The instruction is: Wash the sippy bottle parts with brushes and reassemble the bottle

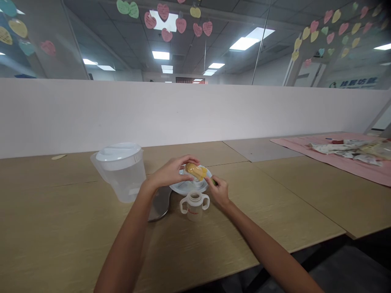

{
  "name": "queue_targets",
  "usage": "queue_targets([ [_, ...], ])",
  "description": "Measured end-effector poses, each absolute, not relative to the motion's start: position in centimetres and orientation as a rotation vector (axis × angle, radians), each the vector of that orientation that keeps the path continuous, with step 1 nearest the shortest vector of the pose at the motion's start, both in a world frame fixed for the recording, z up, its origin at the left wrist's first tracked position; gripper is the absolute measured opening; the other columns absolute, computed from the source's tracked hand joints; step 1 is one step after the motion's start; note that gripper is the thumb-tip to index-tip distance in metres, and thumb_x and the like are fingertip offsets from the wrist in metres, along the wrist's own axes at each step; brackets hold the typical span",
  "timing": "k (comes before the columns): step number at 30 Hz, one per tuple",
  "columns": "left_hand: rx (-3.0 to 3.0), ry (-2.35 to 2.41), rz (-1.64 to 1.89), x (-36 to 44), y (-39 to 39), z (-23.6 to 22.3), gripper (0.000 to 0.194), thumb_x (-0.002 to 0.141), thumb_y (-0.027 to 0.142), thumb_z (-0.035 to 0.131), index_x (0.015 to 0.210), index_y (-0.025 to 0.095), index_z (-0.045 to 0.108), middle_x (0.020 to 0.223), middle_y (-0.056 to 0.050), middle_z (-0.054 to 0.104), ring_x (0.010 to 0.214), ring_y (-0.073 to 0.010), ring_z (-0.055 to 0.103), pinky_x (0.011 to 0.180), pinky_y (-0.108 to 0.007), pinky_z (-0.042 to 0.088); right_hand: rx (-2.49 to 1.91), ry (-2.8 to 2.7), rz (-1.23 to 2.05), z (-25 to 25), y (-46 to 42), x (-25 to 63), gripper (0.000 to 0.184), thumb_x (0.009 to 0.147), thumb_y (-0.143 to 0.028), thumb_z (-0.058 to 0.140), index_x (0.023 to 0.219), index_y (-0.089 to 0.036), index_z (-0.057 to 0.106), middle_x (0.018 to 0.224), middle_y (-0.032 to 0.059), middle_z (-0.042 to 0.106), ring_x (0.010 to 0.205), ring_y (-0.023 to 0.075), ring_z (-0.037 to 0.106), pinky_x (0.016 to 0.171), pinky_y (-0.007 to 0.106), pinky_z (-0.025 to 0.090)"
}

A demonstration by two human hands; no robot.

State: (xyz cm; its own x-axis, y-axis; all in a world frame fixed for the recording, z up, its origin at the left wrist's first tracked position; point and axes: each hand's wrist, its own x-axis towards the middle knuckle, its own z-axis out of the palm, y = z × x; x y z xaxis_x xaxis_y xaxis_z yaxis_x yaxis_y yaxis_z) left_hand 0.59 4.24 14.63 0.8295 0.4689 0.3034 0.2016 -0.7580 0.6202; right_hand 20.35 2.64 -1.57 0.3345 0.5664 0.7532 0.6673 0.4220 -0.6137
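Left grip (169, 172) clenched around amber plastic feeding bottle (194, 171), held tilted above round white plate (180, 188), apparently to catch drips; right grip (218, 191) pinches small green object (214, 182) at bottle's end.

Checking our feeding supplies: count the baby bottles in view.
2: an amber one held in the left hand above the white plate, and a two-handled one standing on the table. More could hide among the far packets.

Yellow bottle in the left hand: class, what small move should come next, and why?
Probably tip the yellow, capsule-shaped bottle upright: the left hand holds it nearly sideways above the round white plate, and the right hand is at its end, so its contents might otherwise spill.
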Motion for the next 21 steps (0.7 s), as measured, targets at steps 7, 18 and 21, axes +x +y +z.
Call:
queue_targets([
  [7,2.579,0.488,0.646,1.00,3.56,14.69,0.040,0.070,0.018,0.063,0.109,0.021,0.055,0.112,-0.003,0.061,0.101,-0.0192,0.057,0.088,-0.032,0.043,-1.276,-1.372,-0.172,-1.79,2.65,20.48,0.047,0.081,-0.049,0.050,0.049,-0.017,0.038,0.050,-0.0063,0.025,0.049,0.0059,0.025,0.048,0.020,0.023],
  [18,2.461,0.413,0.617,0.78,3.79,14.41,0.043,0.070,0.021,0.066,0.112,0.022,0.054,0.117,-0.005,0.060,0.106,-0.0198,0.056,0.091,-0.034,0.043,-1.157,-1.448,-0.301,-2.14,2.52,20.83,0.048,0.081,-0.046,0.052,0.048,-0.018,0.033,0.048,-0.0069,0.023,0.047,0.0058,0.022,0.046,0.020,0.023],
  [21,2.372,0.358,0.610,0.64,4.04,14.26,0.046,0.069,0.021,0.068,0.113,0.022,0.053,0.120,-0.006,0.058,0.110,-0.0195,0.054,0.095,-0.035,0.041,-1.136,-1.418,-0.224,-2.10,2.45,20.63,0.046,0.082,-0.045,0.051,0.049,-0.018,0.034,0.049,-0.0063,0.025,0.048,0.0062,0.024,0.045,0.020,0.024],
])
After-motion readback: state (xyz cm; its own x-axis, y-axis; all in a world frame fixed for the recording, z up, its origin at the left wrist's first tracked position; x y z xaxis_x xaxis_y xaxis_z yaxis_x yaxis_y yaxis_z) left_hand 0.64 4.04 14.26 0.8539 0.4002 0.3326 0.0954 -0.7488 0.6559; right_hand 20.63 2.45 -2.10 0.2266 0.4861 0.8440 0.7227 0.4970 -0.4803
